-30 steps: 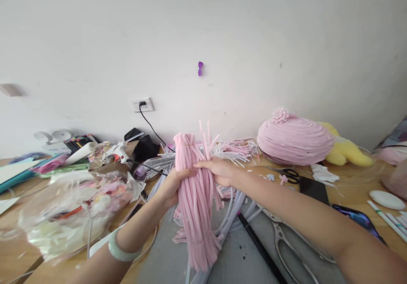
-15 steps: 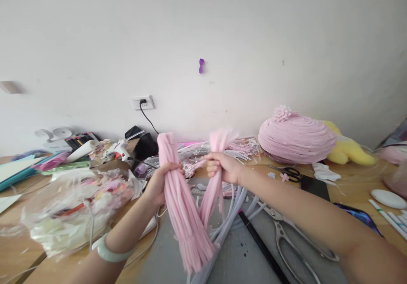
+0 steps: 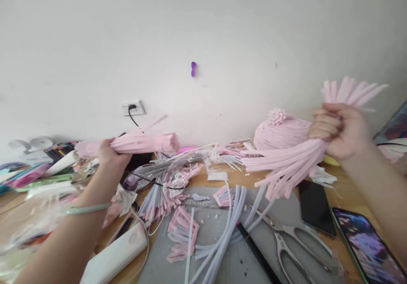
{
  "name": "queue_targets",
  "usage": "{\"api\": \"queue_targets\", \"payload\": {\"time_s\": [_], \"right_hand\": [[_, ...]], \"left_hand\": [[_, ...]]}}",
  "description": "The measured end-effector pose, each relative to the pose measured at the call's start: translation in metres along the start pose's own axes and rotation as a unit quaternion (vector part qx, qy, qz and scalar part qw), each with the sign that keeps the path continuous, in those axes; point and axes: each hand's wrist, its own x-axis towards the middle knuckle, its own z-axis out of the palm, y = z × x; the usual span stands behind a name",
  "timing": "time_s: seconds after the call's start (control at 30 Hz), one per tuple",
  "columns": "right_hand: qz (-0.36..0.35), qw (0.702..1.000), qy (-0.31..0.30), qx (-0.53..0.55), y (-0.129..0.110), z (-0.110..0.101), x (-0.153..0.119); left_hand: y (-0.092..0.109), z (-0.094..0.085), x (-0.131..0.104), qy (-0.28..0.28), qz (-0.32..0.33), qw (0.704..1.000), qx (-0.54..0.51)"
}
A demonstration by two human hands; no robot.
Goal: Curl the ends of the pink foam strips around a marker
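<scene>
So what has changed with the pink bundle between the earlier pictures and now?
One bundle became two. The left hand swung its larger bundle out to the left, now lying level. The right hand pulled the smaller bundle far to the right. Both hands remain closed. Scissors, white tubes and pink dome stayed put.

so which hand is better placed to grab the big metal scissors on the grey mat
Right, probably. The scissors lie on the right part of the grey mat, below the right hand. The left hand is far across the table. Both hands are closed on pink pipe-cleaner bundles, so one must be put down first.
</scene>
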Motion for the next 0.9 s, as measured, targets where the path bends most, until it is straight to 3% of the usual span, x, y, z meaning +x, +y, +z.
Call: {"api": "queue_targets", "payload": {"time_s": [0.07, 0.17, 0.23, 0.3, 0.37, 0.47, 0.57, 0.63, 0.67, 0.77, 0.9], "right_hand": [[0.022, 0.999, 0.035, -0.014, -0.005, -0.011, -0.007], [0.083, 0.995, 0.057, -0.006, 0.011, -0.016, -0.01], [0.124, 0.991, 0.057, -0.005, 0.03, -0.014, -0.009], [0.16, 0.986, 0.046, -0.023, 0.047, -0.015, -0.008], [0.184, 0.981, 0.029, -0.053, 0.056, -0.019, -0.009], [0.202, 0.975, 0.013, -0.089, 0.061, -0.028, -0.012], [0.208, 0.972, 0.0, -0.108, 0.063, -0.031, -0.014], [0.229, 0.968, -0.011, -0.104, 0.07, -0.026, -0.013], [0.249, 0.964, -0.016, -0.091, 0.076, -0.021, -0.012], [0.339, 0.94, -0.032, -0.013, 0.104, -0.001, -0.011], [0.458, 0.885, -0.05, 0.069, 0.156, 0.03, -0.014]], "left_hand": [[-0.003, 0.015, 0.015, 0.024, -0.012, 0.999, -0.032], [-0.021, 0.049, 0.028, 0.0, -0.042, 0.999, -0.012], [-0.037, 0.068, 0.029, -0.05, -0.087, 0.995, 0.029], [-0.05, 0.076, 0.026, -0.126, -0.139, 0.977, 0.103], [-0.056, 0.066, 0.019, -0.162, -0.143, 0.965, 0.147], [-0.058, 0.027, 0.004, -0.194, -0.133, 0.947, 0.219], [-0.062, -0.02, -0.019, -0.22, -0.189, 0.898, 0.332], [-0.071, -0.042, -0.036, -0.238, -0.217, 0.851, 0.415], [-0.078, -0.049, -0.043, -0.236, -0.217, 0.843, 0.432], [-0.1, -0.053, -0.054, -0.208, -0.175, 0.855, 0.443], [-0.121, -0.05, -0.047, -0.169, -0.116, 0.892, 0.402]]}}
